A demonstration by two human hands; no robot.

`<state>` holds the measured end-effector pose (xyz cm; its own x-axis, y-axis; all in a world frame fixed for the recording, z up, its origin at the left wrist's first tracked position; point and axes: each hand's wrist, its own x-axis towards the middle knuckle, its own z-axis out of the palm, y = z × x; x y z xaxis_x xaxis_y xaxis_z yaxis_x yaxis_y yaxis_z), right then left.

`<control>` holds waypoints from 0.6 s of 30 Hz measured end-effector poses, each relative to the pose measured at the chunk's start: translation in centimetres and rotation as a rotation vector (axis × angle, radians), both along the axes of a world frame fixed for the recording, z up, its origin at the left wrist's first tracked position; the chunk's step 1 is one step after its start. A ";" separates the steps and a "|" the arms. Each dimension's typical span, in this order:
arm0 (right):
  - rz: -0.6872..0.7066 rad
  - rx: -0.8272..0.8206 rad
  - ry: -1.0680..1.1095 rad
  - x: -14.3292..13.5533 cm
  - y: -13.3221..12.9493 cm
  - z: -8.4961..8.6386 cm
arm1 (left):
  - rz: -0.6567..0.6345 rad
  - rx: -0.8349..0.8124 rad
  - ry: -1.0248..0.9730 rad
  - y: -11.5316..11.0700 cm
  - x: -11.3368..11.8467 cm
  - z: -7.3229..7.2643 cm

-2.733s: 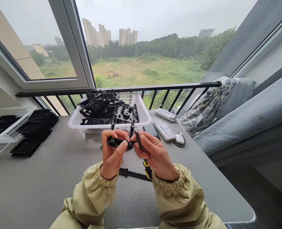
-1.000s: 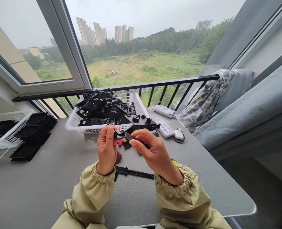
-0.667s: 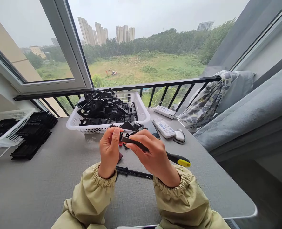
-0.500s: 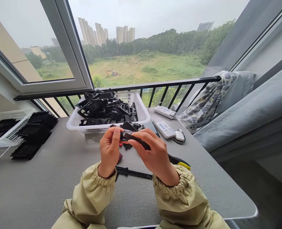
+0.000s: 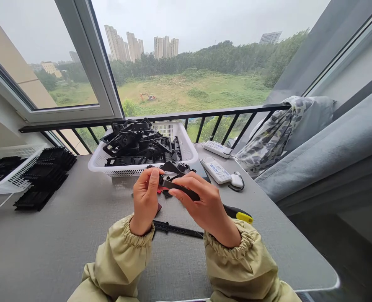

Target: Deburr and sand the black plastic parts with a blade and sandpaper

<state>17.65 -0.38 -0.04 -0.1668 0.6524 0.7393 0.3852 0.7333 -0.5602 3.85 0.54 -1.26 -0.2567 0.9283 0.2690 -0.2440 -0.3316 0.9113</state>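
My left hand (image 5: 145, 200) is closed, its thumb and fingers pinching the left end of a black plastic part (image 5: 167, 183) above the table. From the other side, my right hand (image 5: 205, 205) grips the long dark edge of what looks like the same part; its fingers hide much of it. Whether a separate tool is in the right hand, I cannot tell. Behind the hands are more black plastic pieces (image 5: 178, 167), partly covered. A black caliper-like ruler (image 5: 181, 230) lies below the hands, and a black and yellow handle (image 5: 244, 217) shows beside the right wrist.
A white basket (image 5: 102, 168) heaped with black plastic parts stands at the back. Stacked black parts (image 5: 43, 178) and another white basket (image 5: 16, 182) are at left. White power strips (image 5: 216, 170) lie at back right, near the railing (image 5: 236, 111) and grey curtain (image 5: 330, 147).
My right hand has shifted slightly down and right, and its fingers have moved a little along the black part. The left hand holds almost the same place.
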 end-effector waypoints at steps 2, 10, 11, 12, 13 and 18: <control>0.019 -0.011 -0.012 -0.1 0.0 0.0 | 0.007 -0.001 0.010 0.0 0.0 0.0; -0.079 -0.139 0.129 0.3 0.2 0.0 | -0.042 0.002 -0.090 -0.1 0.0 0.4; -0.068 -0.171 0.140 0.3 0.2 0.1 | -0.045 0.006 -0.083 -0.1 0.0 0.4; -0.054 -0.206 0.145 0.4 0.2 0.1 | -0.043 0.011 -0.073 -0.2 0.0 0.4; -0.041 -0.238 0.146 0.4 0.1 0.2 | -0.036 0.013 -0.070 -0.2 0.0 0.4; 0.002 -0.358 0.132 0.3 -0.1 0.4 | 0.058 0.021 -0.234 0.3 0.1 0.7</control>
